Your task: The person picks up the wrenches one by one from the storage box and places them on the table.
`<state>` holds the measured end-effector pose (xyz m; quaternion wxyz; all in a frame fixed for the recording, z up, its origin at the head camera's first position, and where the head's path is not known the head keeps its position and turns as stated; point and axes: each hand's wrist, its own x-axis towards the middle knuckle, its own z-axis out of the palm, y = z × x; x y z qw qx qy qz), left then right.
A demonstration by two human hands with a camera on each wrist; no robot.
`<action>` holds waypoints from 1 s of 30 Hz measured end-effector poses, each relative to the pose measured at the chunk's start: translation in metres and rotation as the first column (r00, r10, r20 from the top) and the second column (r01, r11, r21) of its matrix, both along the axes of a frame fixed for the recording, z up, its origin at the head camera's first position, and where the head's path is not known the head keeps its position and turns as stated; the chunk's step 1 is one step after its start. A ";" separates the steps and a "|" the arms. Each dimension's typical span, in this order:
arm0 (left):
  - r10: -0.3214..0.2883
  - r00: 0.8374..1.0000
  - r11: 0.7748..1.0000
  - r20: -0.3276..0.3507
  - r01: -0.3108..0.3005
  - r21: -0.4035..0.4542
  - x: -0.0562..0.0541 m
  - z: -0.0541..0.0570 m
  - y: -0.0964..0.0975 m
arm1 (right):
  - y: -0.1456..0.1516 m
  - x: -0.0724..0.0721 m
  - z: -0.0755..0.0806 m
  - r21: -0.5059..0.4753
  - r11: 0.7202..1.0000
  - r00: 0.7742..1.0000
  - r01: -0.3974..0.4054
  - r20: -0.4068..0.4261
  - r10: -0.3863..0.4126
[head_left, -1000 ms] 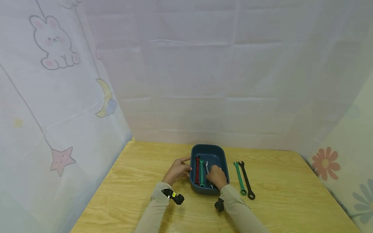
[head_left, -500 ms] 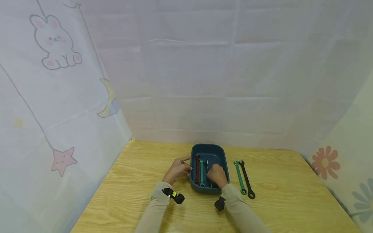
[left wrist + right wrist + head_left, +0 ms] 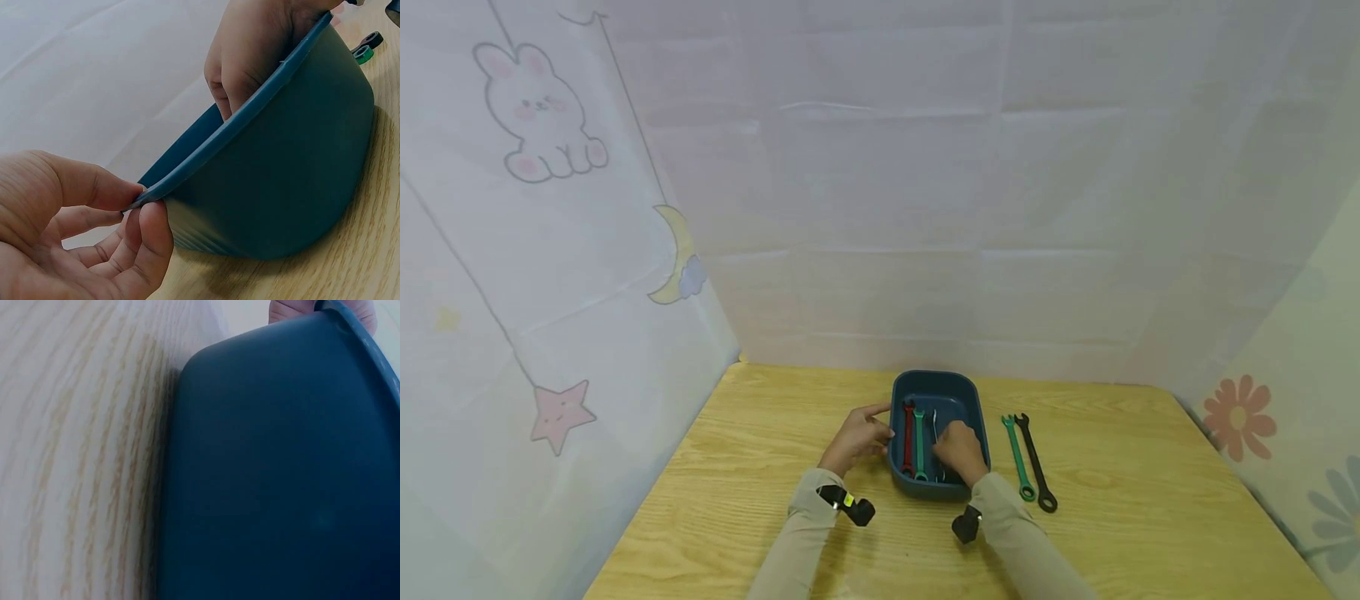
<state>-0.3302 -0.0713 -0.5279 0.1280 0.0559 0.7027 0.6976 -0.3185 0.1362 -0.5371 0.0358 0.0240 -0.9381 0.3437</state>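
Note:
A dark blue plastic bin (image 3: 936, 382) stands on the table. My left hand (image 3: 857, 439) pinches its left rim between thumb and fingers, plainly seen in the left wrist view, where the rim (image 3: 181, 172) runs away from the fingertips. My right hand (image 3: 960, 450) reaches down inside, its curled fingers gripping a silver wrench (image 3: 935, 425) whose middle they hide. Left of that wrench lie a green wrench (image 3: 920, 446) and a red wrench (image 3: 908, 442), side by side along the bin. The right wrist view shows mostly the bin's outer wall (image 3: 281, 456).
Right of the bin, another green wrench (image 3: 1018, 458) and a longer black wrench (image 3: 1037, 462) lie on the wooden table (image 3: 760, 517). A pale printed sheet (image 3: 880, 208) hangs along the table's back and sides.
The silver wrench has turned under my right fingers, from showing its face to showing a thin edge, and shifted slightly right. My left hand stays on the rim.

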 end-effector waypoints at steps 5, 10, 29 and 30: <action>-0.009 1.000 1.000 -0.013 0.009 -0.001 0.001 0.002 -0.001 | 0.000 0.002 0.003 -0.031 1.000 1.000 -0.003 -0.014 0.003; -0.017 1.000 1.000 -0.025 0.017 -0.003 0.001 0.002 -0.001 | 0.000 0.004 0.006 -0.066 0.998 1.000 0.008 -0.009 -0.009; -0.018 0.999 1.000 -0.034 0.018 -0.016 0.002 0.003 -0.001 | 0.004 0.001 0.013 -0.076 0.997 0.996 0.030 -0.082 -0.036; -0.019 0.999 1.000 -0.038 0.019 -0.015 0.002 0.002 -0.001 | 0.003 0.001 0.013 -0.080 0.996 0.996 0.029 -0.084 -0.036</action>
